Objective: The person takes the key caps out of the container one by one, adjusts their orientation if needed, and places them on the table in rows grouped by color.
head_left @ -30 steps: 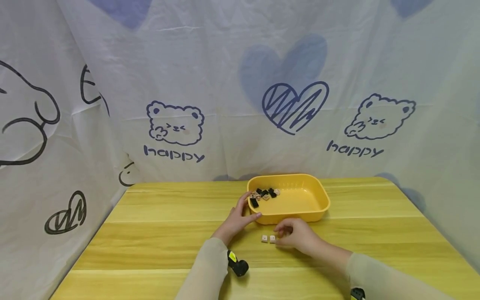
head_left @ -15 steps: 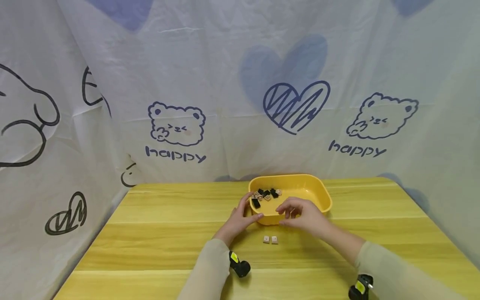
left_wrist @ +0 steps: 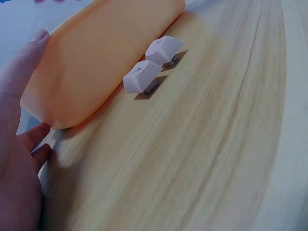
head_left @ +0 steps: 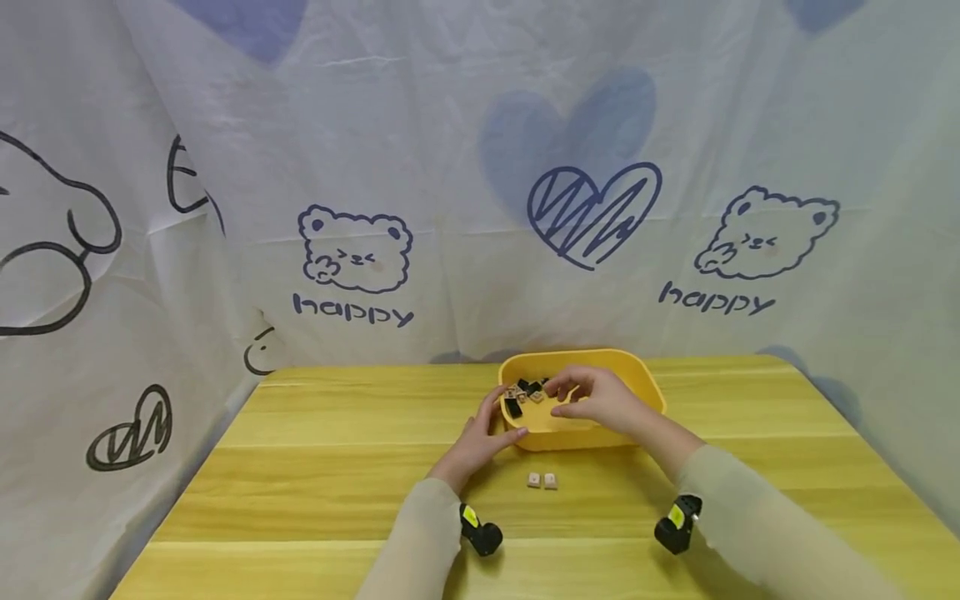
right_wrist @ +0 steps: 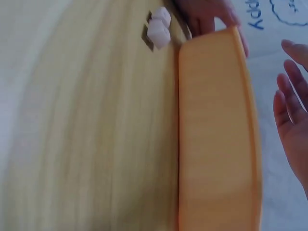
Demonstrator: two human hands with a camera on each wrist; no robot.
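Two pale keys (head_left: 534, 480) sit at seven o'clock from the yellow tray (head_left: 577, 440). The left hand (head_left: 472, 442) grips its eight-o'clock corner, likely to steady it; the right hand (head_left: 603, 402), loosely spread, hangs empty over it.

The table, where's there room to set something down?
Left of the left hand, the table is bare to its left edge. Another patch lies between the yellow tray, the right sleeve and the table's right edge. It's crowded mid-table: right hand over the tray, two keycaps in front, small pieces inside.
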